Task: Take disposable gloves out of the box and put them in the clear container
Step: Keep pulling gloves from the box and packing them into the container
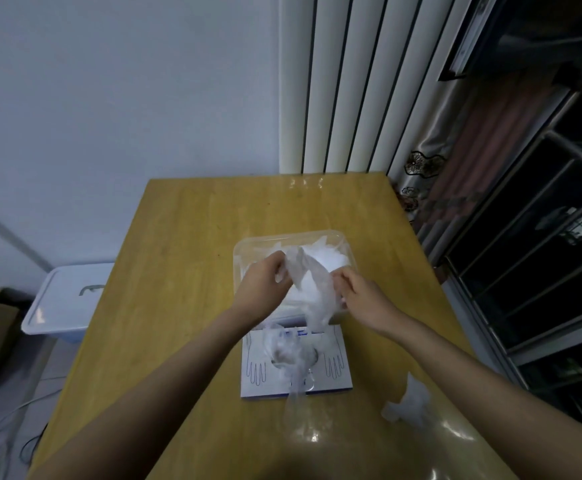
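Left hand (263,284) and right hand (362,296) pinch a disposable glove (312,289) over the clear container (237,252), beyond the glove box (338,381) on the wooden desk (185,244). A white lidded bin (61,303) stands left.

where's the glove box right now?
Head view: the glove box lies flat on the wooden table, centre frame and close to the person, directly on the near side of the clear container.
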{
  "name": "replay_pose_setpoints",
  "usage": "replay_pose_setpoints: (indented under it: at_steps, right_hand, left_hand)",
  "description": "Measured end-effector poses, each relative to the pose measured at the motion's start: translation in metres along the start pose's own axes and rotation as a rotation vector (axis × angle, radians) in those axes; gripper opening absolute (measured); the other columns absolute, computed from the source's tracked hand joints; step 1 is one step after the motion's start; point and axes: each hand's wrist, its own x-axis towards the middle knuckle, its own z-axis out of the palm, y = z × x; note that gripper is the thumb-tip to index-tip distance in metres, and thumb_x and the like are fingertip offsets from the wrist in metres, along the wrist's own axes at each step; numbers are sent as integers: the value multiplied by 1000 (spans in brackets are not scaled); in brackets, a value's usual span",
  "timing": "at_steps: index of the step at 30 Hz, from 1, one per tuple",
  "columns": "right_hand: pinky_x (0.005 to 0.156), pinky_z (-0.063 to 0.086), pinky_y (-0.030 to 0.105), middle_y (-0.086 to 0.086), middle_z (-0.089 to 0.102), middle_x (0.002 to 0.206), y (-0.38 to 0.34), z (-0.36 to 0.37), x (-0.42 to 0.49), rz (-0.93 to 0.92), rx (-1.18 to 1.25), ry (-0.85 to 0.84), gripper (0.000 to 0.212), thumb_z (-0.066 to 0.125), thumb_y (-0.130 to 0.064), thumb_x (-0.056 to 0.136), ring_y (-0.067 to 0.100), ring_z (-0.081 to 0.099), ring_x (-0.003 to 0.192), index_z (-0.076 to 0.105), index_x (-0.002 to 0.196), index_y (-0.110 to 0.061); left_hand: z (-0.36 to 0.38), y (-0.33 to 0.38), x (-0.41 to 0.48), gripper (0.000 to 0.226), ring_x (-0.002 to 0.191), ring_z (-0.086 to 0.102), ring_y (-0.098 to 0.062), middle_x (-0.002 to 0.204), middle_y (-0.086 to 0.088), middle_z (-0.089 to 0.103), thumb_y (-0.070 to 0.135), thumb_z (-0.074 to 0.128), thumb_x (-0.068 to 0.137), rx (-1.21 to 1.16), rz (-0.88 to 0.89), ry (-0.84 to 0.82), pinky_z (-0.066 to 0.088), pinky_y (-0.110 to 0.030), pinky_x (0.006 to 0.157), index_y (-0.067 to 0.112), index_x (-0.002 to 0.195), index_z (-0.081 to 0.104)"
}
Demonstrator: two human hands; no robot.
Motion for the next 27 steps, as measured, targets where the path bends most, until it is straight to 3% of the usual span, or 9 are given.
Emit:
replay_pose_setpoints:
  at_steps: [3, 8, 10, 13, 16, 20, 22, 24, 27]
  right_hand:
    - [98, 42, 30, -4, 53, 126, -8, -6, 2, 32, 129, -25, 37, 41, -42, 97, 12, 51, 117, 46, 127, -20]
    - [103, 35, 27, -13, 32, 144, -21, 0, 3, 38, -43, -130, 93, 71, -53, 76, 7, 34, 132, 19, 147, -22]
    - [96, 40, 26, -4, 34, 146, -21, 7, 9, 48, -101, -84, 88, 71, -44, 80, 13, 39, 130, 20, 146, -16]
    - [68, 45, 13, 6, 56, 121, -19, 10, 23, 63, -35, 77, 44, 63, -20, 89, 13, 59, 93, 44, 128, -9]
    - [71, 51, 21, 10, 63, 110, -11, 7, 36, 71, 59, 142, 17, 56, -6, 92, 18, 63, 89, 59, 109, -5]
    - [67, 55, 22, 10, 62, 100, -7, -3, 47, 195, 154, 155, 16, 48, -1, 95, 20, 63, 82, 58, 107, 2]
    - [68, 57, 23, 10, 62, 101, -6, -6, 52, 246, 176, 128, 14, 47, -2, 97, 18, 63, 82, 57, 106, -5]
    - [80, 55, 31, 12, 62, 111, -6, -5, 56, 238, 134, 83, 17, 52, -8, 96, 20, 61, 93, 56, 113, -8]
    - [89, 45, 28, 8, 50, 136, -10, -1, 57, 201, 96, -65, 48, 56, -29, 94, 18, 52, 115, 41, 137, -11]
  left_hand:
    - [-4, -6, 9, 21, 70, 64, -27, 67, -5, 59, 20, 56, 87, 4, -95, 25, 48, -43, 60, 11, 70, 48]
    - [-6, -5, 18, 23, 70, 65, -24, 63, 3, 56, 20, 60, 85, 76, -131, 0, 47, -35, 58, 16, 69, 45]
    - [-5, -3, 19, 18, 64, 63, -18, 66, 1, 60, 21, 63, 86, 81, -128, -63, 43, -27, 54, 14, 76, 50]
    - [-6, -7, 19, 22, 60, 60, -15, 77, -7, 63, 25, 69, 83, 68, -121, -108, 42, -24, 51, 10, 87, 53]
    - [-14, -19, 20, 24, 61, 64, -16, 77, -2, 60, 22, 71, 83, -22, -179, -93, 50, -32, 58, 11, 92, 52]
    - [-22, -33, 22, 20, 49, 62, -4, 74, -1, 61, 19, 69, 86, -125, -247, -55, 55, -36, 64, 5, 93, 56]
    - [-24, -38, 24, 17, 46, 61, 0, 72, -3, 61, 18, 68, 86, -197, -270, -14, 53, -29, 59, 6, 87, 56]
    - [-23, -42, 26, 17, 45, 60, -1, 68, -3, 60, 18, 69, 86, -231, -283, 9, 51, -27, 57, 8, 83, 56]
    - [-20, -47, 31, 18, 42, 57, -1, 64, -1, 57, 18, 70, 84, -243, -288, -8, 52, -34, 62, 9, 80, 56]
